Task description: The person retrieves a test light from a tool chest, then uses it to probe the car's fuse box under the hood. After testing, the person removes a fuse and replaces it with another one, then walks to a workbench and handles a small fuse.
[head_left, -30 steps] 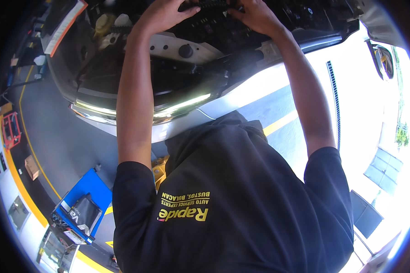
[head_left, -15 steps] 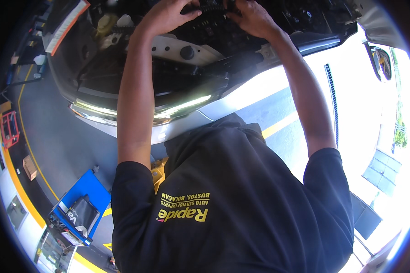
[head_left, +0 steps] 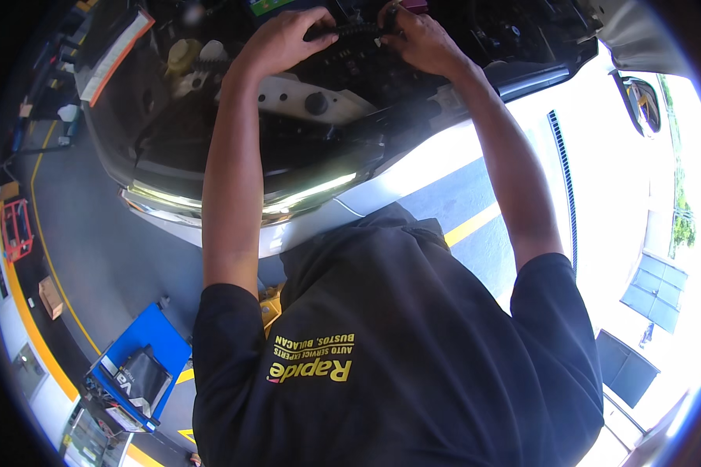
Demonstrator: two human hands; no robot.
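Both my hands are over a dark engine bay at the top of the head view. My left hand (head_left: 287,40) has its fingers curled and its thumb reaching toward them, around something dark. My right hand (head_left: 426,39) is also closed, fingers bent about a dark part. Between them runs a black ribbed hose-like piece (head_left: 357,30), with its ends at my fingers. The shade hides what exactly each hand grips. Below my hands lies a pale metal crossmember (head_left: 343,105) with a round black knob-like part (head_left: 316,103).
A headlight (head_left: 308,194) and white bumper edge lie under my forearms. A yellowish reservoir (head_left: 183,56) stands left in the bay, near an orange-edged panel (head_left: 121,58). A green box (head_left: 271,6) is beyond my left hand. On the floor at lower left is a blue cart (head_left: 144,362).
My view has tilted, so my hands and the bay appear slightly lower. The green box and a pink item have come into view at the top. Both hands stay at the ribbed piece.
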